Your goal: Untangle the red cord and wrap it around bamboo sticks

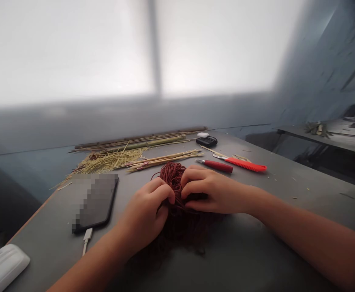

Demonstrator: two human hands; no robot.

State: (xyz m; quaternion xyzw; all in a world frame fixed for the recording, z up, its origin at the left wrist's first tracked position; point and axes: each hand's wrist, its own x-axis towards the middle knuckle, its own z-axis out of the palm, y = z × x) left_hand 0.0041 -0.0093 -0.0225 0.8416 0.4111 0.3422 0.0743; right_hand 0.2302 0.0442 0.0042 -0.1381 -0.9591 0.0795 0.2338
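Observation:
A tangled bundle of dark red cord (pixel 173 172) lies on the grey table in front of me, its looser strands spreading toward me in shadow. On its left side, my left hand (pixel 153 205) has fingers curled closed on some of the strands. From the right, my right hand (pixel 206 188) grips the bundle with bent fingers; its fingertips are partly hidden among the cord. Just beyond my right hand are a red-handled craft tool (pixel 217 165) with a metal tip and an orange-red utility knife (pixel 246 163).
Thin bamboo sticks (pixel 165 159) lie behind the cord, with a heap of straw-like shavings (pixel 113 159) and bamboo poles (pixel 153 142) farther back. A phone (pixel 100 202) with a charging cable (pixel 87 239) is at left, near a white device (pixel 5 267). A black device (pixel 207 140) sits at the far end.

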